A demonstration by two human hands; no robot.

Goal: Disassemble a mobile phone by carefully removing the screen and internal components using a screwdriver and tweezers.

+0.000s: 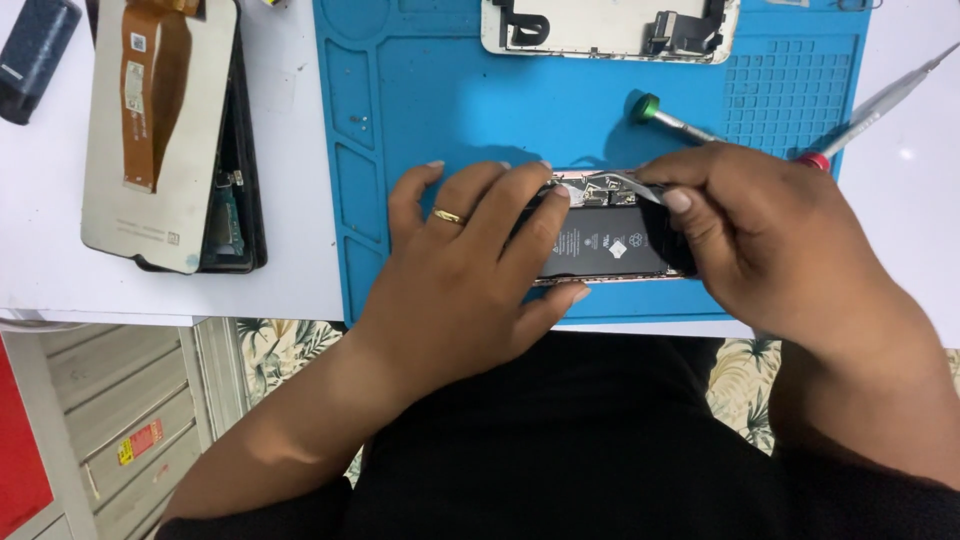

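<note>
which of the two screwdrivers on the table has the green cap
The short screwdriver lying on the blue mat beside the right hand; the long screwdriver has a red collar.
</note>
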